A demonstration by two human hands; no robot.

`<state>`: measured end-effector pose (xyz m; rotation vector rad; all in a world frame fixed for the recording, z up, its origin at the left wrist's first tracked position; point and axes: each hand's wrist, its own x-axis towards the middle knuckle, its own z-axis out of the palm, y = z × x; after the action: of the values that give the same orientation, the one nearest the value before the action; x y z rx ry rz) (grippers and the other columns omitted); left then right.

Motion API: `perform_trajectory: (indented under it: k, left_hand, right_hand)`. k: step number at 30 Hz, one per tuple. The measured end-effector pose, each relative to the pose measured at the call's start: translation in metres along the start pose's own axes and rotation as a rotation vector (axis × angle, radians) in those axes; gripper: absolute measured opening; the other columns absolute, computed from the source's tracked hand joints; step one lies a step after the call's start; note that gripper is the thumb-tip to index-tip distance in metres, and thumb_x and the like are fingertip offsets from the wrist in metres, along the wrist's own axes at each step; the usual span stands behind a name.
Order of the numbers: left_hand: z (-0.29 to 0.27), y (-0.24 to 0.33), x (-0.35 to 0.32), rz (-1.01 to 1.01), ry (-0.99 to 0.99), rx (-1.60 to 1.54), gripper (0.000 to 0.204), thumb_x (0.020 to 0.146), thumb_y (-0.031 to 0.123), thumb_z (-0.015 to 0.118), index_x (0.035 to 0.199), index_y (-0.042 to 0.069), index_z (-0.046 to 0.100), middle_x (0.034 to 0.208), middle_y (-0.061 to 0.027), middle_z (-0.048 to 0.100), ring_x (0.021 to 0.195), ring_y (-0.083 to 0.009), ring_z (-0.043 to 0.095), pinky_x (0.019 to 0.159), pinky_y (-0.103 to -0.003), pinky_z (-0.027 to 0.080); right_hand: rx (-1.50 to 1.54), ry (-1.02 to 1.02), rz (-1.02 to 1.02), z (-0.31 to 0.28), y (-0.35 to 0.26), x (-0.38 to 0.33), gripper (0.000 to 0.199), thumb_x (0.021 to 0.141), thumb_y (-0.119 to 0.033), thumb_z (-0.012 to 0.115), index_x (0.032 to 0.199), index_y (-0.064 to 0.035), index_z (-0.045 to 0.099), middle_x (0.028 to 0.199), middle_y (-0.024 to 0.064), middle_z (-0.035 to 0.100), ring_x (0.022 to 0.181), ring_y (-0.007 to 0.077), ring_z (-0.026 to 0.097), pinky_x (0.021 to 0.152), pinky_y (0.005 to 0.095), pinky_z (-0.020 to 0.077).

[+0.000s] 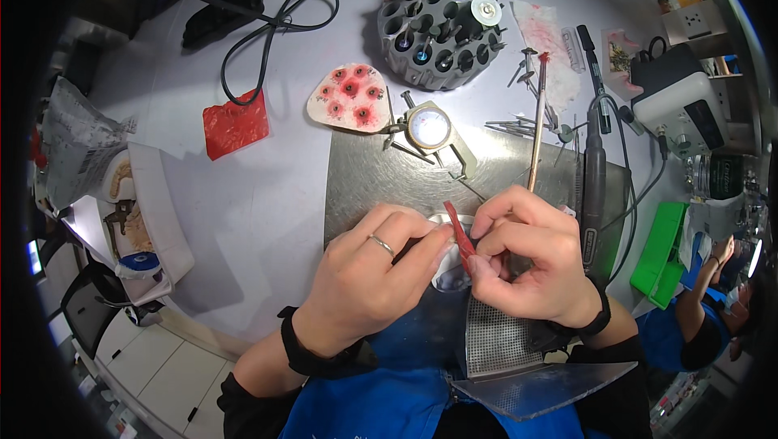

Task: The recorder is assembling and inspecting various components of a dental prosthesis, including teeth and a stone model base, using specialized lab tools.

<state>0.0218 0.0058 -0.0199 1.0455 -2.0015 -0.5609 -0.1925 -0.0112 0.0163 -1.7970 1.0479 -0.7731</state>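
Red wax strip (459, 233) sits pinched between our left hand (369, 273) and right hand (523, 257), pressed against the white dental cast (450, 270) over the metal plate (365, 176); shaping looks only begun.

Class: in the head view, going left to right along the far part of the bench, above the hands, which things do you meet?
Red wax sheet → red-spotted palette → dial gauge → handpiece → white control box.

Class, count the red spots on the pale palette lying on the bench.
7 on the palette: two along the top edge, three across the middle, two lower down. Faint ones may escape notice.
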Motion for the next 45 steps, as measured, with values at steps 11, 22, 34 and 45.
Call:
perform_trajectory:
  k: [11, 22, 34, 45]
  left_hand:
    - [0.0021, 0.0021, 0.0002, -0.038, -0.001, 0.012, 0.028, 0.072, -0.004, 0.083, 0.099, -0.001, 0.077, 0.087, -0.0074, 0.065, 0.079, -0.0252, 0.067, 0.066, -0.035, 0.055]
    - [-0.0025, 0.0025, 0.0025, -0.065, -0.015, -0.009, 0.027, 0.072, -0.004, 0.083, 0.098, 0.001, 0.078, 0.085, -0.0066, 0.065, 0.077, -0.0243, 0.067, 0.064, -0.034, 0.055]
    - [-0.0038, 0.0034, 0.0019, -0.091, -0.012, -0.009, 0.030, 0.071, -0.003, 0.084, 0.100, 0.004, 0.080, 0.088, -0.0064, 0.067, 0.077, -0.0236, 0.068, 0.065, -0.033, 0.055]
    - [-0.0059, 0.0041, 0.0045, -0.140, -0.054, -0.032, 0.030, 0.073, -0.005, 0.082, 0.101, 0.005, 0.081, 0.092, -0.0075, 0.069, 0.077, -0.0213, 0.069, 0.064, -0.031, 0.056]
  right_hand:
    - [-0.010, 0.014, -0.015, 0.0005, 0.0003, -0.0002, 0.011, 0.076, 0.006, 0.079, 0.077, 0.0035, 0.068, 0.094, 0.0079, 0.065, 0.058, 0.0046, 0.060, 0.049, 0.0205, 0.0476]
    - [-0.001, 0.009, -0.023, 0.0004, 0.0002, -0.0006, 0.012, 0.076, 0.006, 0.078, 0.078, 0.0034, 0.067, 0.094, 0.0072, 0.064, 0.058, 0.0047, 0.060, 0.049, 0.0209, 0.0482]
    - [-0.040, -0.012, -0.041, 0.0026, -0.0002, -0.0025, 0.013, 0.078, 0.001, 0.082, 0.081, 0.0018, 0.069, 0.098, 0.0072, 0.063, 0.057, 0.0059, 0.060, 0.051, 0.0223, 0.0499]
    - [-0.115, 0.046, -0.064, 0.0088, 0.0015, 0.0002, 0.011, 0.080, 0.001, 0.081, 0.083, 0.0022, 0.071, 0.094, 0.0073, 0.065, 0.052, 0.0066, 0.057, 0.047, 0.0234, 0.0456]
